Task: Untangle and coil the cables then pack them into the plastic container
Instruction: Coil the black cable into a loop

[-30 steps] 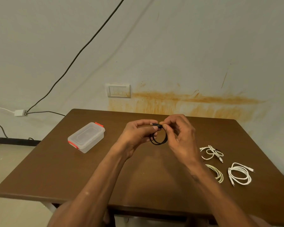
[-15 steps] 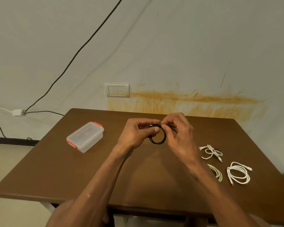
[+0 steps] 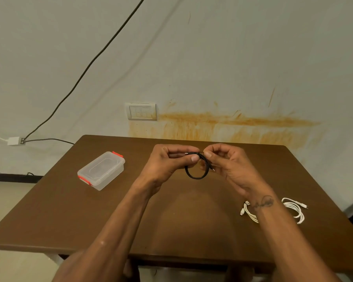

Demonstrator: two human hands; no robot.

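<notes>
At the far left of the table (image 3: 49, 220) I saw the plastic container (image 3: 101, 170), lid on, red clips at both ends. Right of it my left hand (image 3: 167, 165) was curled, thumb and fingers pinching the black cable (image 3: 196, 176), a small coil held above the tabletop. My right hand (image 3: 230, 165) met it, fingertips pinching the same coil near one plug. Farther right, partly hidden by my forearm, two white cables (image 3: 293, 208) lay coiled on the wood.

Both forearms forward, left hand (image 3: 167, 161) and right hand (image 3: 230, 163) close together, fingers curled in pinching grip
</notes>
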